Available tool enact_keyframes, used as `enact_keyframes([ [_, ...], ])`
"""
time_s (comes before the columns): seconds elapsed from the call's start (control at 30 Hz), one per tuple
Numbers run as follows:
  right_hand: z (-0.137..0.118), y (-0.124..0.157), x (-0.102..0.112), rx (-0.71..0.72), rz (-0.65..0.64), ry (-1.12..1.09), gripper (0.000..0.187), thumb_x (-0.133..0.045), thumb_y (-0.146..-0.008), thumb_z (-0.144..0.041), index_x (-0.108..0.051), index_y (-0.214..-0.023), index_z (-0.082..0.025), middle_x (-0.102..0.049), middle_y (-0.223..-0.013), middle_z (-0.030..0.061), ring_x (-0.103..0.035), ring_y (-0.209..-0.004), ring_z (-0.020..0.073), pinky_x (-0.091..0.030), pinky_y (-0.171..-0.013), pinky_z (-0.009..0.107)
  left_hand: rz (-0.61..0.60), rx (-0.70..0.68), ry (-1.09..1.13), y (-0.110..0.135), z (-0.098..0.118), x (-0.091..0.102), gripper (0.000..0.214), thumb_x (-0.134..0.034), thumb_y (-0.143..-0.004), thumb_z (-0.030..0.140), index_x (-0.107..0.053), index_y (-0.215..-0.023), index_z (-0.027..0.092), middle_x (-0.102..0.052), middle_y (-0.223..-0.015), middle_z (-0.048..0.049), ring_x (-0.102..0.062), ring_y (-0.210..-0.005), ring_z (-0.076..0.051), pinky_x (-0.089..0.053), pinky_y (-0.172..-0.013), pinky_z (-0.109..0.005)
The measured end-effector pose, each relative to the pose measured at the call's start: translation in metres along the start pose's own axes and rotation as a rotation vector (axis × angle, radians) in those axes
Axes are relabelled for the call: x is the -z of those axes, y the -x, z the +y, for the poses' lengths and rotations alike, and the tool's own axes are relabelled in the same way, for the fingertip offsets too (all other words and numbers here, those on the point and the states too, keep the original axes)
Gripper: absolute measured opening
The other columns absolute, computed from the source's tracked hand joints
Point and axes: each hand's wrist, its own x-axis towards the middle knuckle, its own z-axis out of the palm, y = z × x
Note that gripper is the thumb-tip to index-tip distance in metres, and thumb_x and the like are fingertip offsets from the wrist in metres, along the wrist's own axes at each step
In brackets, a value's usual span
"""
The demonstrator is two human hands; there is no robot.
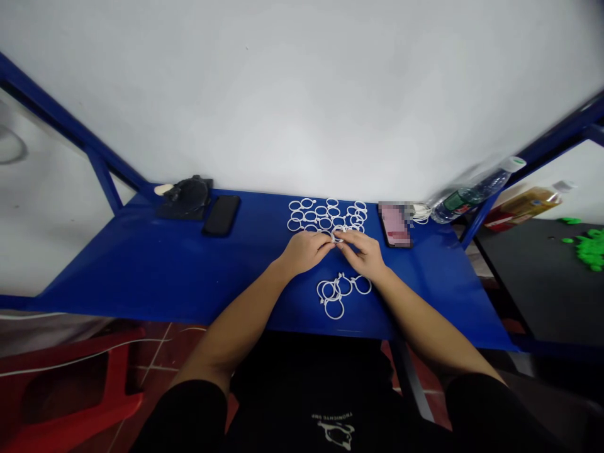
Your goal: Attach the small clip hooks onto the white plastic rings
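Both hands meet over the blue table, pinching a white plastic ring [336, 235] between them. My left hand [306, 250] has its fingertips closed on the ring's left side. From the other side, my right hand [362, 251] grips it with thumb and fingers. Behind the hands lie several white rings [324, 223] in rough rows, partly covered by my fingers. Nearer to me, between the forearms, sits a smaller loose cluster of white rings [334, 308], some overlapping. Small knobs or clips show on the rings' rims.
On the blue table [189, 270] a black phone [221, 215] and a dark bundle [186, 198] lie left. A lit phone [395, 225], white cable [421, 212] and plastic bottle [472, 195] are right. Green pieces [592, 250] lie on a black surface. A red stool [113, 377] stands below left.
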Motion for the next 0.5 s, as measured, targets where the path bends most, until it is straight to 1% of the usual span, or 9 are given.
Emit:
enact_keyframes([
  [0.13,0.0027,-0.0014,0.0007,-0.043,-0.042,0.023,0.023,-0.06,-0.103,-0.031,-0.076,-0.119,-0.03,-0.081,-0.111,0.0037,-0.078,-0.099,0.0209,-0.064,-0.091,0.039,0.054,0.0,-0.003,-0.0008,0.0011,0.001,0.026,-0.056,-0.104,0.033,-0.076,-0.094,0.02,-0.078,-0.088,-0.005,-0.071,-0.081,-0.018,-0.051,-0.079,-0.031],
  [0.23,0.003,-0.0015,0.001,-0.029,-0.067,0.025,0.021,-0.06,-0.104,-0.031,-0.078,-0.114,-0.03,-0.082,-0.106,0.0027,-0.079,-0.094,0.0196,-0.065,-0.086,0.036,0.074,-0.014,-0.01,-0.001,0.0005,0.0005,0.025,-0.057,-0.103,0.031,-0.076,-0.091,0.02,-0.077,-0.084,-0.0046,-0.07,-0.078,-0.018,-0.05,-0.078,-0.032],
  [0.33,0.0021,-0.0011,0.0005,-0.029,-0.078,0.03,0.021,-0.06,-0.104,-0.031,-0.079,-0.111,-0.03,-0.082,-0.103,0.0023,-0.079,-0.091,0.0195,-0.064,-0.083,0.034,0.065,-0.038,-0.017,-0.0009,-0.0015,0.0004,0.025,-0.057,-0.102,0.03,-0.075,-0.089,0.019,-0.076,-0.082,-0.0045,-0.07,-0.078,-0.018,-0.05,-0.076,-0.032],
  [0.5,0.0017,-0.0004,-0.0002,-0.059,-0.109,0.033,0.023,-0.057,-0.104,-0.031,-0.08,-0.108,-0.029,-0.082,-0.1,0.0023,-0.079,-0.088,0.0191,-0.064,-0.081,0.033,0.033,-0.073,-0.01,-0.0005,-0.0032,0.0002,0.023,-0.056,-0.102,0.028,-0.075,-0.092,0.019,-0.078,-0.089,-0.0054,-0.072,-0.083,-0.019,-0.051,-0.079,-0.032],
])
